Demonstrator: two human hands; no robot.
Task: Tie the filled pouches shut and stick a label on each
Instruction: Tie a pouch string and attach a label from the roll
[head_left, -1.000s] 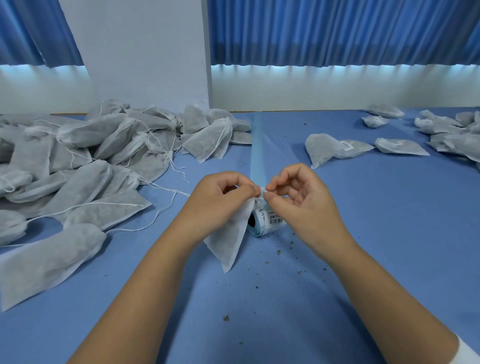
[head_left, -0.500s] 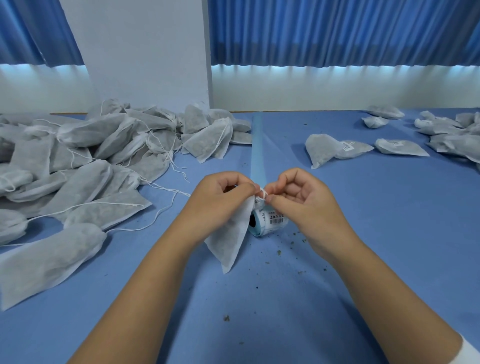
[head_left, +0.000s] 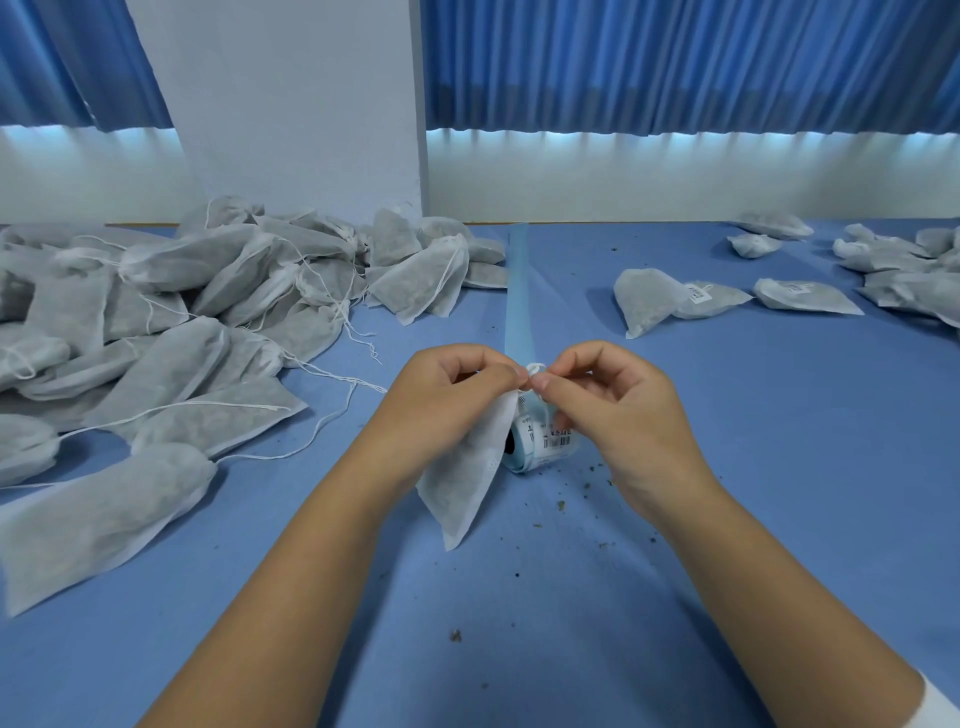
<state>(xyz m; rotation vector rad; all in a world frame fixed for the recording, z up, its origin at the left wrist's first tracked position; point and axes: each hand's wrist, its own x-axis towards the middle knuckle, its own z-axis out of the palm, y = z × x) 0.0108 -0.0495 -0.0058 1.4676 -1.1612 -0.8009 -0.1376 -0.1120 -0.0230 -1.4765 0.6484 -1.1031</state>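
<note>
A grey filled pouch (head_left: 465, 467) hangs above the blue table, its bottom corner pointing down. My left hand (head_left: 441, 397) pinches its gathered neck. My right hand (head_left: 618, 405) pinches the white drawstring (head_left: 535, 370), which forms a small loop between the two sets of fingertips. Just behind the pouch lies a roll of labels (head_left: 545, 441) on its side, barcode print facing me, with its pale blue backing strip (head_left: 519, 291) running away across the table.
A big heap of untied pouches (head_left: 171, 312) with loose strings covers the left side of the blue table (head_left: 779, 415). Labelled, tied pouches (head_left: 701, 299) lie at the right and far right. Small dark crumbs dot the cloth near my hands.
My fingertips have drawn closer and worked the string into a small loop at the pouch's neck. The pouch and hands stay in the same place.
</note>
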